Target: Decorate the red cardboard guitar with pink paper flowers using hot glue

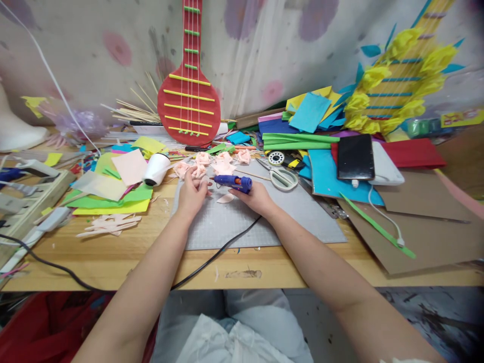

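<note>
In my right hand (257,198) is a blue hot glue gun (236,182), its nozzle pointing left toward my left hand (191,195). The fingers of the left hand are pinched together by the nozzle around a small pale pink piece, mostly hidden. A loose pale pink petal (226,198) lies on the grey cutting mat (260,227) below the glue gun. Several pink paper flowers (223,164) sit just beyond my hands at the mat's far edge. The gun's black cord (223,250) runs off the front of the table.
Scissors (282,176) and a white spool (276,158) lie right of the flowers. A red paper lute (189,106) leans at the back. Colored sheets (109,201) and a white roll (156,169) are left; a phone (355,157) and cardboard (412,237) are right. A power strip (38,206) stands far left.
</note>
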The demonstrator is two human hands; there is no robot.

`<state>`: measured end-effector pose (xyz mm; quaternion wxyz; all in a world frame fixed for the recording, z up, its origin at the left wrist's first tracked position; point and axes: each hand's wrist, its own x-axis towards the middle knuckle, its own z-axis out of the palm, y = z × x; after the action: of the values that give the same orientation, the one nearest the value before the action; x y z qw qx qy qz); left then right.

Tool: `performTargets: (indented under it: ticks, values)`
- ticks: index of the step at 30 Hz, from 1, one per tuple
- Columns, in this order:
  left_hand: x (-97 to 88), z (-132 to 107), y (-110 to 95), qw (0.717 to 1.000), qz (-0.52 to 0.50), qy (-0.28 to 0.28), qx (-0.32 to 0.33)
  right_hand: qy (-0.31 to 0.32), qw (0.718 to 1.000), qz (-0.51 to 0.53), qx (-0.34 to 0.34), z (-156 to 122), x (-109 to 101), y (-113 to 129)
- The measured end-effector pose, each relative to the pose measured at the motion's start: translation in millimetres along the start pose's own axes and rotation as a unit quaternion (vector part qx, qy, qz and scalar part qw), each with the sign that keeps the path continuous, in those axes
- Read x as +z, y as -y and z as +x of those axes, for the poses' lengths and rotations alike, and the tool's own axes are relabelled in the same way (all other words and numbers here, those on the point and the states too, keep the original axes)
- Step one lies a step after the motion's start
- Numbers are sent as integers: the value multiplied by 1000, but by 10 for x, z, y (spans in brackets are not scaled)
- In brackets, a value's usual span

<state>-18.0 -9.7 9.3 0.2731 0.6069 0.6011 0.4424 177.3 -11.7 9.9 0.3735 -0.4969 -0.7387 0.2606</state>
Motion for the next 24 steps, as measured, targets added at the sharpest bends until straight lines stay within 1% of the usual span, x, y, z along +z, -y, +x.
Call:
performTargets:
  ticks: [11, 17, 21, 24]
  values:
    - [40, 14, 89, 999, 15, 5, 41, -5, 1000, -5, -11, 7, 20, -33]
    - [62, 10, 88, 999, -3, 17, 38, -7, 1000, 1, -14, 7, 21, -34]
    - [56, -5, 58, 999, 11, 23, 47, -13, 1000, 10, -11, 7, 25, -37]
    - [63, -13, 40, 999, -5, 29, 30, -28, 999, 34, -7, 10, 38, -51]
